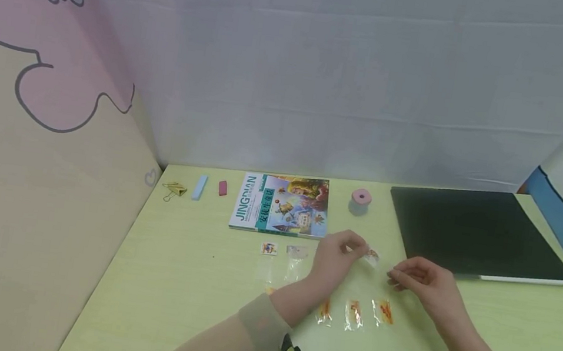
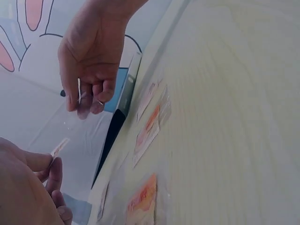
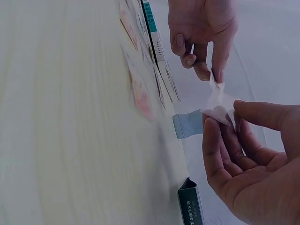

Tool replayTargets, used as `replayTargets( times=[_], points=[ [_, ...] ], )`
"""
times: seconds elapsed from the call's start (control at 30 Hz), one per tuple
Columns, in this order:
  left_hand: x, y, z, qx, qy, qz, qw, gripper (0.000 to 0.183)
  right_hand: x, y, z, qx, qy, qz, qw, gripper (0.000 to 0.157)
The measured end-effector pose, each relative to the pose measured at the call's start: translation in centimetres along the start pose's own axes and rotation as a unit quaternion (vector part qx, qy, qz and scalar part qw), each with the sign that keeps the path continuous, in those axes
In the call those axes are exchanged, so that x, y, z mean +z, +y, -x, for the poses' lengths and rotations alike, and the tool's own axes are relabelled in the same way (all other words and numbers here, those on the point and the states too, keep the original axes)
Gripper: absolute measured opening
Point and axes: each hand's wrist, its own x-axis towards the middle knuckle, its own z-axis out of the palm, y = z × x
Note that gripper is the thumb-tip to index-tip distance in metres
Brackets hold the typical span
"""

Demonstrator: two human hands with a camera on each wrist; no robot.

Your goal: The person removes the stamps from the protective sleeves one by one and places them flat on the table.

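Observation:
My left hand (image 1: 336,258) pinches a small printed card (image 1: 371,257) between thumb and fingertips, above the table. The card's picture (image 2: 59,147) is too small to read in the left wrist view. To its right, my right hand (image 1: 424,284) pinches a piece of thin clear plastic (image 3: 219,104), best seen in the right wrist view, where it spans the gap between the hands. Nearer me lie several clear packets with orange prints, among them one packet (image 1: 354,314) and another packet (image 1: 384,312). Beyond my left forearm are a small picture card (image 1: 269,248) and a paler card (image 1: 297,251).
A picture book (image 1: 283,205) lies behind the hands. Beside it stands a pink-topped object (image 1: 360,201). A large black board (image 1: 479,231) covers the back right. At the back left are a gold binder clip (image 1: 176,189), a blue stick (image 1: 200,187) and a pink block (image 1: 223,188).

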Motion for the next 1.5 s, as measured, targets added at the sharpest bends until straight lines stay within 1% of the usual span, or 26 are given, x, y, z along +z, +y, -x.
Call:
replayTargets(
  times=[0.13,0.23,0.3,0.4,0.5,0.6,0.67,0.73,0.8,0.9,1.03,1.17,1.27,1.37,1.4,1.47,1.5],
  points=[
    [0.2,-0.8,-0.7,-0.025,0.037,0.01,0.999,0.004,0.2,0.2,0.0,0.001,0.019,0.04,0.999,0.028],
    [0.6,-0.9,-1.1,-0.047,0.048,0.029,0.9973,0.006,0.5,0.2,0.0,0.005,0.027,0.063,0.998,0.027],
    [1.0,-0.7,-1.3,-0.059,0.051,0.029,0.9966,0.007,0.6,0.1,0.0,0.013,0.023,0.064,0.998,0.027],
    [1.7,-0.4,-1.7,-0.073,0.054,0.009,0.9958,0.008,0.9,0.1,-0.2,0.026,0.011,0.054,0.998,0.029],
    [2.4,-0.3,-2.0,-0.089,0.052,-0.008,0.9947,0.009,1.2,0.0,-0.4,0.047,0.001,0.056,0.997,0.03],
    [3.1,-0.5,-2.2,-0.099,0.044,-0.021,0.9939,0.009,1.5,0.0,-0.6,0.063,-0.004,0.076,0.995,0.029],
    [3.3,-0.7,-2.3,-0.103,0.042,-0.048,0.9926,0.01,1.7,0.0,-0.8,0.07,-0.003,0.093,0.993,0.027],
    [3.6,-0.9,-2.3,-0.099,0.047,-0.097,0.9893,0.012,1.9,0.0,-0.9,0.073,-0.003,0.113,0.991,0.026],
    [3.9,-1.0,-2.3,-0.096,0.054,-0.146,0.9831,0.014,2.0,0.1,-1.0,0.082,-0.001,0.134,0.988,0.025],
    [4.1,-0.8,-2.2,-0.086,0.059,-0.206,0.973,0.015,2.1,0.3,-1.0,0.095,0.001,0.169,0.981,0.025],
    [4.4,-0.2,-2.0,-0.077,0.053,-0.272,0.9579,0.015,2.1,0.6,-0.9,0.088,0.008,0.216,0.972,0.024],
    [4.6,-0.2,-2.0,-0.072,0.045,-0.339,0.9371,0.022,2.1,0.7,-0.9,0.08,0.01,0.246,0.966,0.021],
    [4.8,-0.2,-2.0,-0.064,0.038,-0.388,0.9188,0.029,2.2,0.7,-0.9,0.083,0.01,0.259,0.962,0.018],
    [4.9,-0.3,-1.9,-0.056,0.029,-0.426,0.9024,0.034,2.1,0.6,-0.9,0.084,0.01,0.268,0.96,0.018],
    [5.0,-0.3,-1.9,-0.052,0.028,-0.435,0.8983,0.034,2.1,0.6,-0.8,0.085,0.01,0.271,0.959,0.019],
    [5.1,-0.3,-1.8,-0.045,0.03,-0.447,0.8929,0.033,2.1,0.6,-0.7,0.083,0.009,0.274,0.958,0.021],
    [5.2,-0.4,-1.8,-0.042,0.031,-0.449,0.8922,0.033,2.0,0.5,-0.7,0.082,0.009,0.276,0.958,0.021]
  ],
)
